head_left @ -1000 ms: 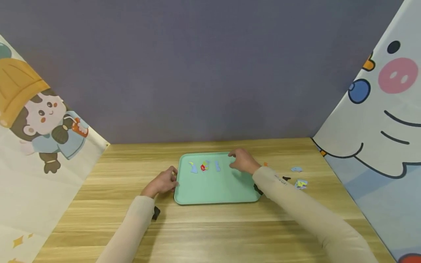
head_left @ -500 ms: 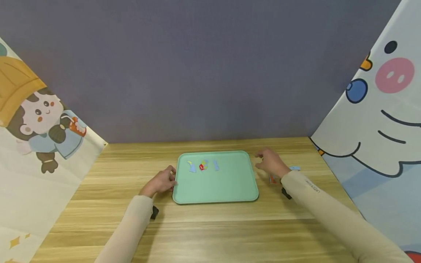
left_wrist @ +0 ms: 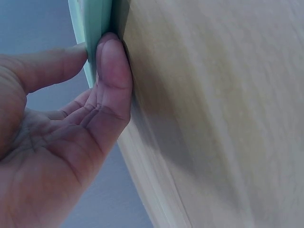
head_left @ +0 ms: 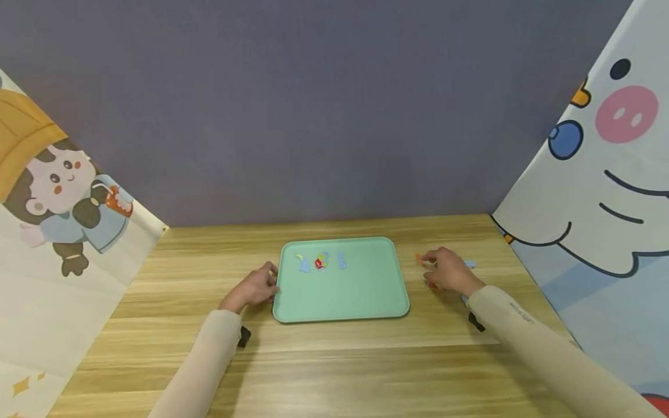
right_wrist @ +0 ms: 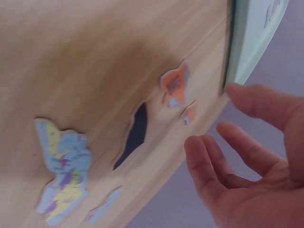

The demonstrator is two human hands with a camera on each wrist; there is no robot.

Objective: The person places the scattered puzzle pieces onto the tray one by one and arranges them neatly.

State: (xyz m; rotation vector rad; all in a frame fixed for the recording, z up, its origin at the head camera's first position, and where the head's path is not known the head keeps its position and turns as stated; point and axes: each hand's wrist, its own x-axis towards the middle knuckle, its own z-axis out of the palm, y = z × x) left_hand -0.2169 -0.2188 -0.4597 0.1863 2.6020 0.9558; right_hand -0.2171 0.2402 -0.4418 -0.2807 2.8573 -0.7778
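The right hand (head_left: 450, 271) had left the tray (head_left: 345, 296) for the loose pieces (right_wrist: 175, 85) on the surface (head_left: 334, 371), its grip wide, holding nothing, maybe to get another. The left hand (head_left: 255, 285) pinched the tray's edge. Three pieces (head_left: 319, 264) lay inside.

I have a worktop (head_left: 324, 371) streaked in yellow-brown wood grain and a mint-green tray (head_left: 360, 293). Near the tray's far edge lie a light-blue piece tipped with yellow (head_left: 304, 265), a piece mottled red, yellow and blue (head_left: 320, 262), and a pale-blue piece (head_left: 342, 260). Toward the worktop's right edge are a black piece (right_wrist: 134, 135), an orange piece (right_wrist: 175, 85) with a purplish blotch, and a piece patched in light blue, yellow and purple (right_wrist: 69, 175). My right sleeve (head_left: 554, 354) is beige with small dark lettering.
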